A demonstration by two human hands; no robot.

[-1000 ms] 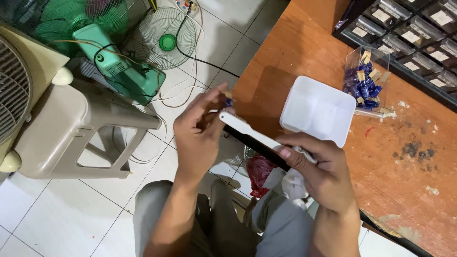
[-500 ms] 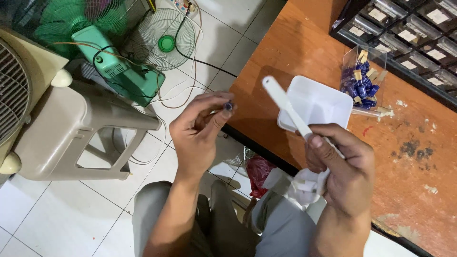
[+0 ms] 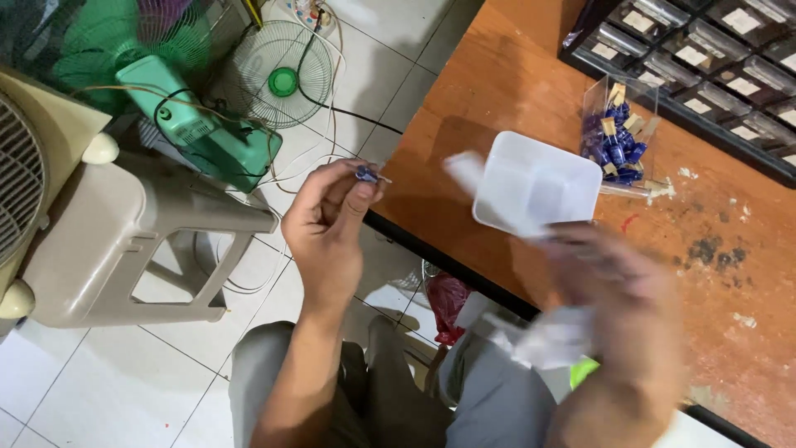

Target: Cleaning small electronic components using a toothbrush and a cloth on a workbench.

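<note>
Right hand [image 3: 618, 307] dropped, blurred.

small blue part [image 3: 366, 173] | metal leads poking out sideways, pinched at fingertips of left hand [image 3: 327, 228], raised off table edge above floor || white flat strip [image 3: 466, 170] | blurred, gripped in right hand [image 3: 613, 307], slanting up-left over white square tray [image 3: 535, 184]

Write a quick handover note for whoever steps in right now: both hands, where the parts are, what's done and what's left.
Left hand: pinching one small blue component at its fingertips, off the table edge.
Right hand: motion-blurred over the orange wooden table; its grip cannot be told.
White square plastic tray: on the table, looks empty.
Clear bag of blue components: beside the tray.
Done: one piece picked out.
Left: seemingly the bagged pieces.
</note>
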